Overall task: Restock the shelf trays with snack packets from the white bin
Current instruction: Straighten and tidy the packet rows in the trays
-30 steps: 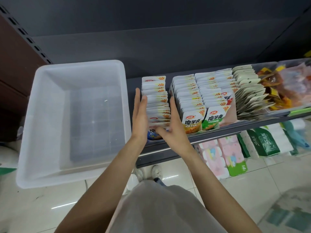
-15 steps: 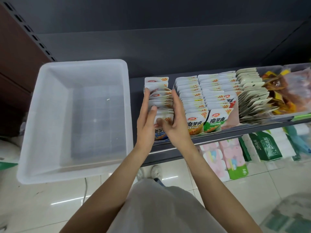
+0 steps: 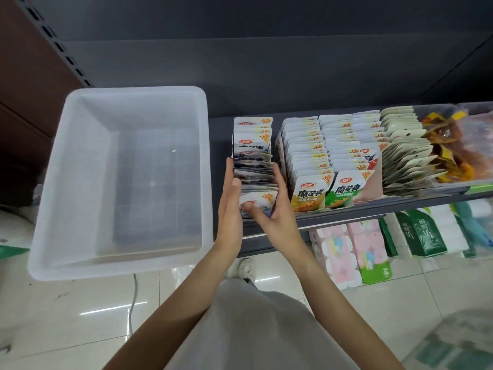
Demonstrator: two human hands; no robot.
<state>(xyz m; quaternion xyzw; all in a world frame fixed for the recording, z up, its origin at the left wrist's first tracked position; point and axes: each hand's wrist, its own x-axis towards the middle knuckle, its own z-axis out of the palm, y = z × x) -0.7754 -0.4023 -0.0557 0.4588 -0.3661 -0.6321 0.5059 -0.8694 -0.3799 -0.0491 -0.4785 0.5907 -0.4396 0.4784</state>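
Packets [image 3: 253,166] in the leftmost row sit squeezed between my hands: left hand [image 3: 230,206] flat against the row's left side, right hand [image 3: 277,209] cupping its right, thumb on the front packet. White bin [image 3: 53,182] stands just left; fuller rows [image 3: 328,156] crowd right, along the shelf edge [image 3: 373,209].
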